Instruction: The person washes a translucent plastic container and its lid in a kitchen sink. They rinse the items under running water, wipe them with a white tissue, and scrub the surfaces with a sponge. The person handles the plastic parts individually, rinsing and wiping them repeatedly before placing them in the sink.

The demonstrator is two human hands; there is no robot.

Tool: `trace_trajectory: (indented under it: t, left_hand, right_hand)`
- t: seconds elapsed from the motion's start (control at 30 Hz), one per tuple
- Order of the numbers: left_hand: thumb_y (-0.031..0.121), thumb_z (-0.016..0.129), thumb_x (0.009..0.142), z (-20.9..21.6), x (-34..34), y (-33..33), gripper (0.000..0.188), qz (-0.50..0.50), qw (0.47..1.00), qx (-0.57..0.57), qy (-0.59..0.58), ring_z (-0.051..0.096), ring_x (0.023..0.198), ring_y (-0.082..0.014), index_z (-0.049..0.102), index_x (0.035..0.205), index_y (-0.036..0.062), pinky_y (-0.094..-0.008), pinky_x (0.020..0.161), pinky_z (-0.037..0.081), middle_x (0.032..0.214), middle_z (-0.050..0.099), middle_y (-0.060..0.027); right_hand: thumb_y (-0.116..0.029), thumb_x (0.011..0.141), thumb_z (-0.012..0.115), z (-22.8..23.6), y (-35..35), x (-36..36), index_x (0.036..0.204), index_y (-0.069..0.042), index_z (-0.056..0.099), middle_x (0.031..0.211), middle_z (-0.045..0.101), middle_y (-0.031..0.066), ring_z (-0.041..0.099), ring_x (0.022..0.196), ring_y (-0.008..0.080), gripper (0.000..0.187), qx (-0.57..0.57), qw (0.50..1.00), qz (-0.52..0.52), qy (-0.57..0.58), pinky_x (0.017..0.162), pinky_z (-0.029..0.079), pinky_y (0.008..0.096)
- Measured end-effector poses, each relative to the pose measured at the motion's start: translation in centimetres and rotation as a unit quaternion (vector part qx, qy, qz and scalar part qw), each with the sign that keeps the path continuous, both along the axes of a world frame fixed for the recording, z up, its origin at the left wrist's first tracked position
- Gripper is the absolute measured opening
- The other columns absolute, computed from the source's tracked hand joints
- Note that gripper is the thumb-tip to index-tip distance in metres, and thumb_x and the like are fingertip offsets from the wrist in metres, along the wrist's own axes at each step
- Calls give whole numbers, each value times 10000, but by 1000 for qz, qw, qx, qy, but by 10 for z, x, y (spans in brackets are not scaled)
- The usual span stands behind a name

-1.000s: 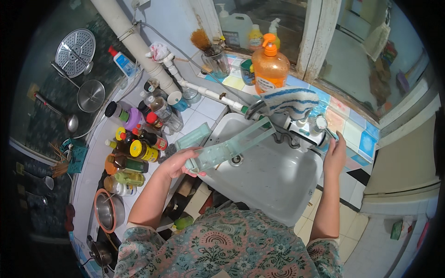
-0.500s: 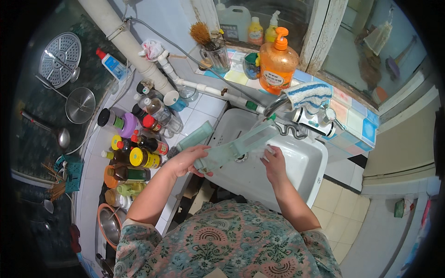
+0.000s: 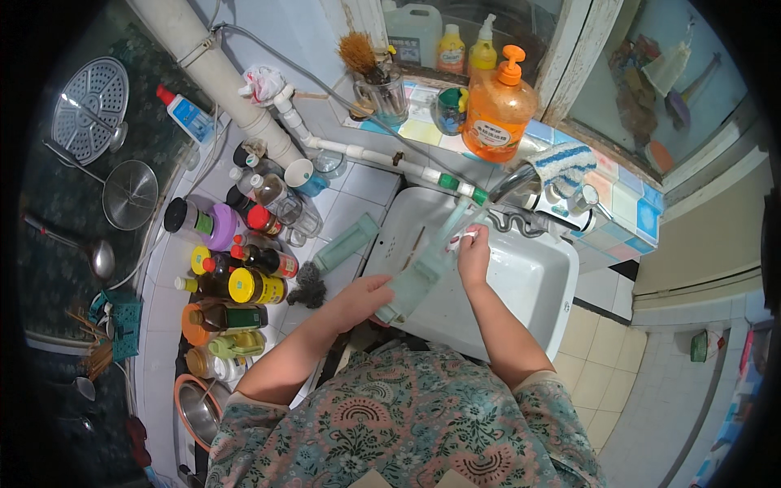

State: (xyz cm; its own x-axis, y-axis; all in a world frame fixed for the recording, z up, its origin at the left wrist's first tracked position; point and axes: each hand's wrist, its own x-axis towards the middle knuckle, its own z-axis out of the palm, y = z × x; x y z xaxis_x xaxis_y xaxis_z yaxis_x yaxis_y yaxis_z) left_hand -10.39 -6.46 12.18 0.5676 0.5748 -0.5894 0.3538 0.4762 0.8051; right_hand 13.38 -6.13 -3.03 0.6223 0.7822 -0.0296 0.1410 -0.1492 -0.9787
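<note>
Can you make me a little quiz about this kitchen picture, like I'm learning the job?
1. True or false: the left hand is holding a pale green plastic piece.

2. Pick one. Where is the blue-and-white striped cloth?
A) on the floor
B) draped over the tap
C) in the right hand

3. Fill in the blank: the big pump bottle by the window is coloured ____.

Key: 1 true; 2 B; 3 orange.
</note>
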Motion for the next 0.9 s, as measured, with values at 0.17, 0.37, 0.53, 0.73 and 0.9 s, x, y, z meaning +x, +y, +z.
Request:
trace_trajectory:
  t: [0.17, 0.37, 0.53, 0.73, 0.9]
  left_hand:
    - [198, 487, 817, -2, 2, 14, 377, 52, 999, -10, 4, 604, 805, -137, 575, 1128, 5, -286, 675, 524, 930, 617, -49]
    - [206, 477, 820, -6, 12, 18, 393, 22, 999, -1, -27, 624, 786, -146, 565, 1144, 2, -299, 680, 533, 911, 628, -51]
    - [168, 449, 815, -14, 19, 27, 451, -6, 997, -68, -39, 651, 766, -166, 505, 1219, -25, -285, 654, 531, 949, 633, -101]
    - [148, 452, 809, -13, 34, 19, 470, -67, 998, -18, -7, 635, 771, -148, 496, 1246, -21, -270, 633, 529, 964, 625, -88]
    - [173, 479, 814, -13, 38, 17, 393, -42, 999, -18, -14, 627, 804, -165, 553, 1162, 7, -316, 676, 553, 951, 619, -78]
  right_hand:
    - [50, 806, 486, -27, 4, -5, 1040, -51, 435, 1095, 534, 156, 618, 823, 251, 260, 51, 993, 110, 12, 737, 486, 317]
    - [67, 804, 513, -16, -31, -12, 1366, -114, 221, 1323, 333, 154, 539, 984, 213, 658, 51, 988, 140, -38, 766, 468, 275]
    - [32, 847, 512, 2, -57, 2, 1453, -155, -34, 1305, 370, 160, 537, 899, 172, 838, 65, 994, 78, 28, 722, 462, 250]
    - [-86, 867, 568, -14, -56, 33, 1396, -35, 283, 1002, 602, 115, 532, 724, 112, 603, -30, 999, 7, 44, 660, 445, 254]
    - [-146, 886, 560, -4, -40, 40, 1026, 16, 583, 831, 595, 51, 521, 717, 116, 215, 27, 985, -85, 145, 679, 439, 266]
